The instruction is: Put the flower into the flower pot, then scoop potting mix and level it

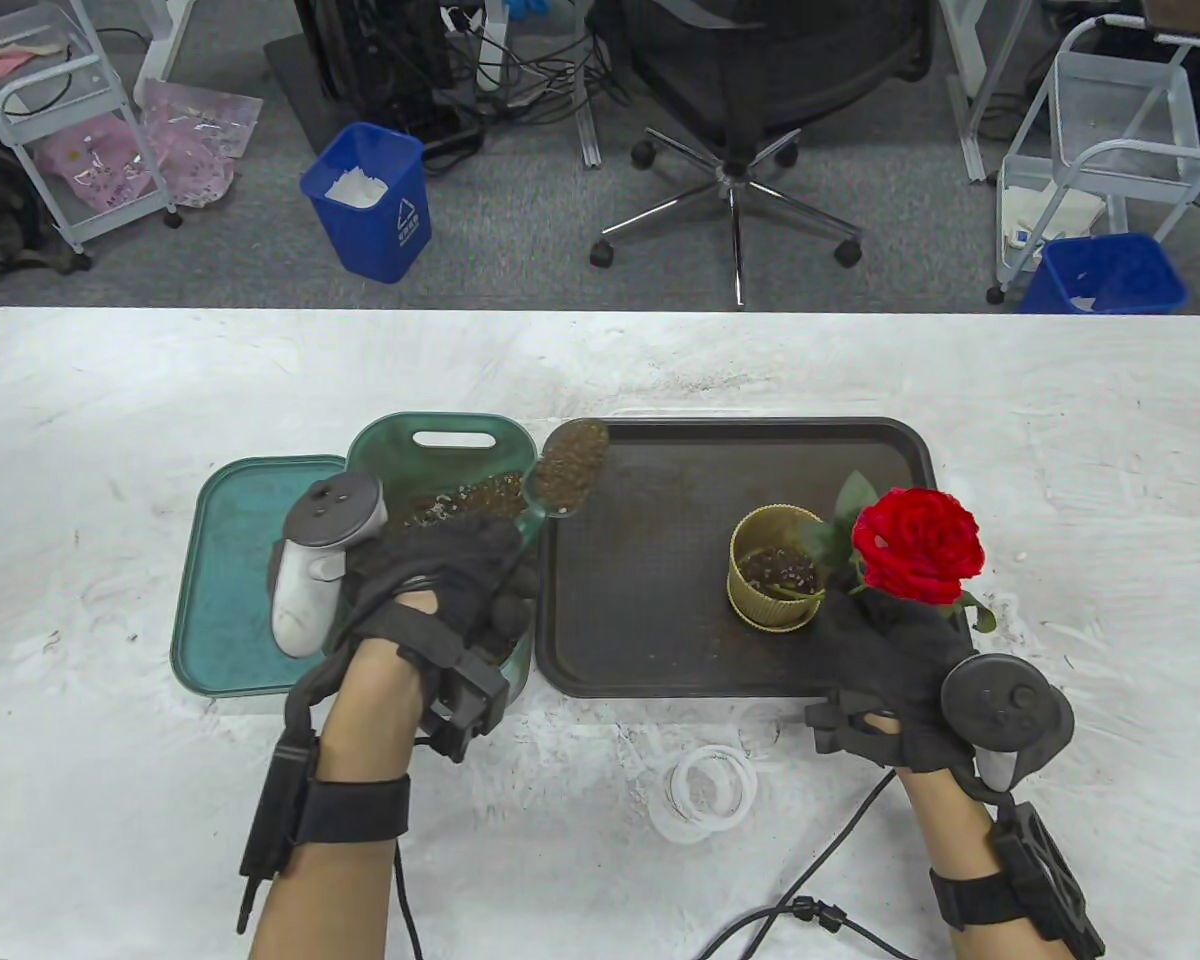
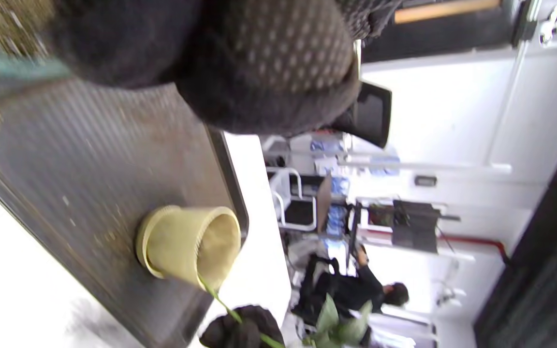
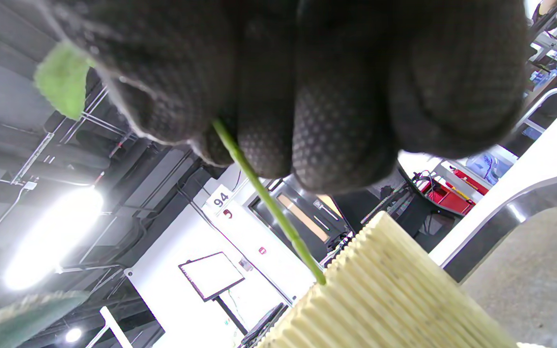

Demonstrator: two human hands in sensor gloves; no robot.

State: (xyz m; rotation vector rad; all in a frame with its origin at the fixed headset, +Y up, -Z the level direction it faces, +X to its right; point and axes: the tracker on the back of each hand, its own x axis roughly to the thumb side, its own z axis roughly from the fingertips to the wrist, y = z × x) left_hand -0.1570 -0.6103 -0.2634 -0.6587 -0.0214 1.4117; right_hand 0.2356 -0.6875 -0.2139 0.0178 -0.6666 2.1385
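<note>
A red rose [image 1: 918,545] leans over the right rim of a ribbed yellow pot [image 1: 778,570] that holds some dark mix. My right hand [image 1: 865,615] pinches the green stem [image 3: 259,188], whose lower end goes into the pot [image 3: 385,295]. My left hand [image 1: 495,575] grips the handle of a green scoop [image 1: 567,470]. The scoop is heaped with brown potting mix and held over the left edge of the dark tray [image 1: 640,640]. In the left wrist view the pot [image 2: 186,249] stands on the tray [image 2: 90,159] and the stem [image 2: 220,299] slants out of it.
A green basin [image 1: 380,450] with potting mix sits left of the tray, and a teal tray [image 1: 230,580] lies beside it. White rings [image 1: 705,785] and a black cable [image 1: 810,905] lie on the near table. A chair and blue bins stand beyond the far edge.
</note>
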